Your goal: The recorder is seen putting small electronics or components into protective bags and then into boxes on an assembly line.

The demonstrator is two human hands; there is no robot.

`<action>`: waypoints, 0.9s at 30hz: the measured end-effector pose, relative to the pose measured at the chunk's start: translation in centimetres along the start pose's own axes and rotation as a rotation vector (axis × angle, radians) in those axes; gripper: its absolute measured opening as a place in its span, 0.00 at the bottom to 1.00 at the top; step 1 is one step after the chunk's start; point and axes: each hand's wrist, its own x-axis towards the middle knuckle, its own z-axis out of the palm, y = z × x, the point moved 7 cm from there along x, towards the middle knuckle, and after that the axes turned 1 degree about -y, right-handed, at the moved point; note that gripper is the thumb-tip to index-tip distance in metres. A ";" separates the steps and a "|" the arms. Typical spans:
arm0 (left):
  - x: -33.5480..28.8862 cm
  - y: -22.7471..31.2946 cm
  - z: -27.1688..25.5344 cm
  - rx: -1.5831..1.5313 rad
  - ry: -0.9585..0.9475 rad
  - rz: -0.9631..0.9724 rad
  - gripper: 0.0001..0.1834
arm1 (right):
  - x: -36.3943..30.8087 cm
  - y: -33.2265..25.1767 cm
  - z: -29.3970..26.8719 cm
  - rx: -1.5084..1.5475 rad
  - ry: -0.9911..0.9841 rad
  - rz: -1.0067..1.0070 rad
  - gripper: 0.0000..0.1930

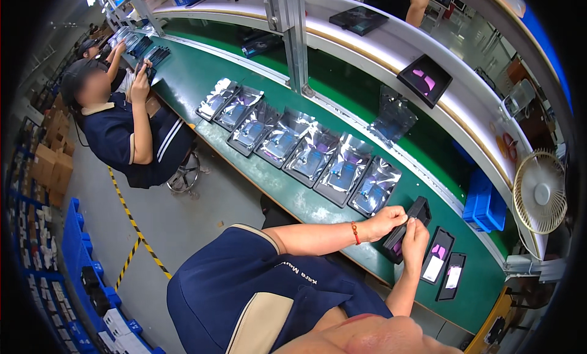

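My left hand, with a red beaded bracelet at its wrist, and my right hand come close together over the green bench. Their fingers are closed on a black tray held tilted between them. A bit of purple shows at the tray's lower end; the fingers cover its middle, and whether it is one tray or two I cannot tell. To the left lies a row of several black trays with shiny clear bags. On the right, two slim black trays hold purple pieces and white labels.
Blue bins and a fan stand at the right. Beyond the bench lies a crumpled clear bag. On the raised white shelf sits a black tray with purple pieces. A co-worker sits at the left.
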 end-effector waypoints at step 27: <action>-0.9 2.0 -2.2 0.024 0.263 -0.048 0.11 | -1.1 7.6 -4.6 -0.542 -0.002 0.049 0.18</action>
